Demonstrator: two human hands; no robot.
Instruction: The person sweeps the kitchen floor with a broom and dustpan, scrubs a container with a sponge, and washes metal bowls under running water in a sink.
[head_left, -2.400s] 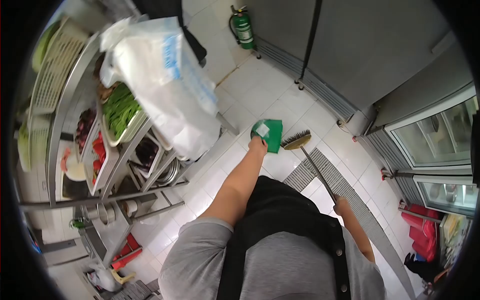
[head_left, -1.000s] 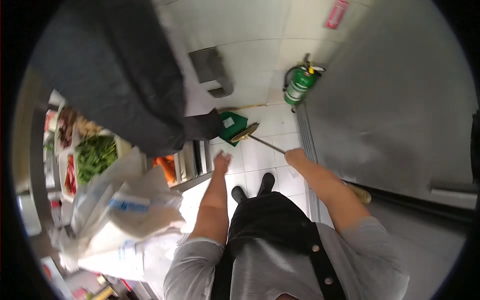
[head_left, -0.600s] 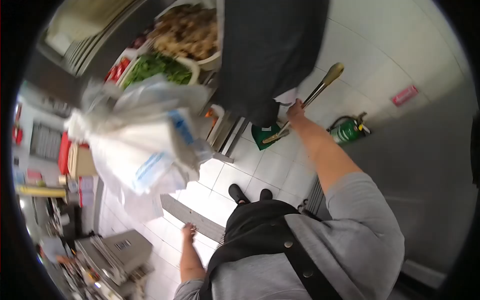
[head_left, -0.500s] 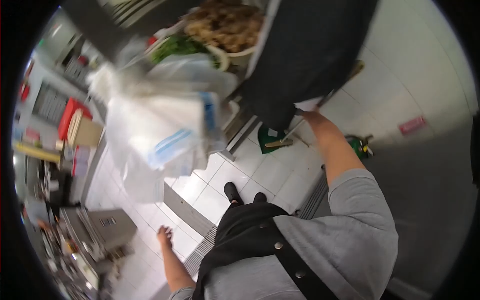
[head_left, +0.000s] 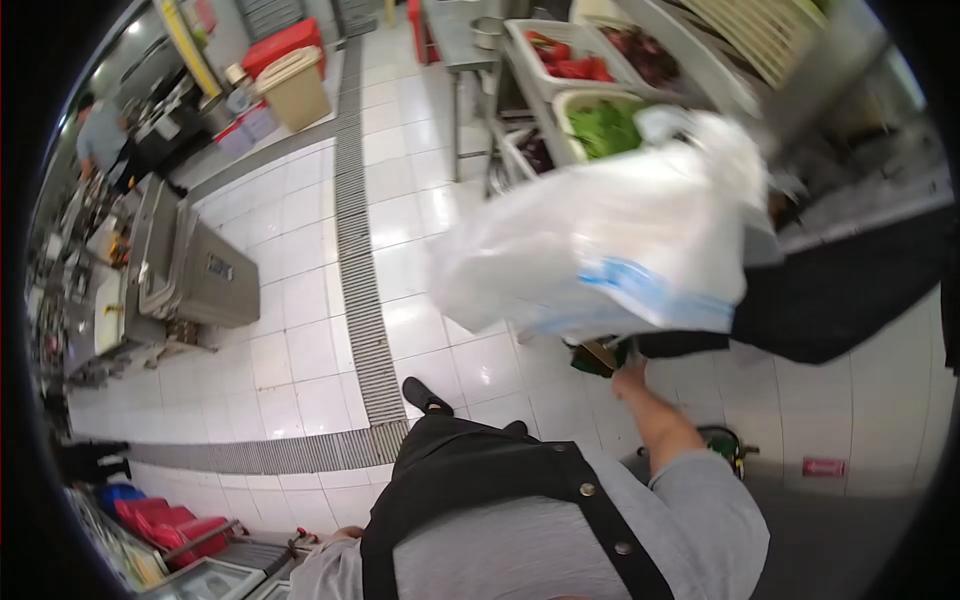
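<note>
My right hand (head_left: 630, 378) is stretched forward at the lower edge of a hanging black cloth (head_left: 850, 300). Its fingers look closed, but what lies in them is hidden. Just beside it a dark green dustpan (head_left: 590, 358) shows partly on the floor. Over this spot hangs a knotted white plastic bag (head_left: 620, 240) with blue print, covering much of the view beyond the hand. My left hand (head_left: 350, 533) hangs low by my side at the bottom; only a small part shows, and its fingers cannot be made out.
Behind the bag, a rack holds bins of red peppers (head_left: 570, 65) and green leaves (head_left: 605, 128). A grey bin (head_left: 215, 265) stands left of the floor drain grating (head_left: 355, 230). Far left, a person (head_left: 105, 140) is at a counter. Red chairs (head_left: 175, 530) are at lower left.
My view has swung to the left, so bag and black cloth sit further right. My left hand has dropped back close to my body; my right arm remains extended by the cloth.
</note>
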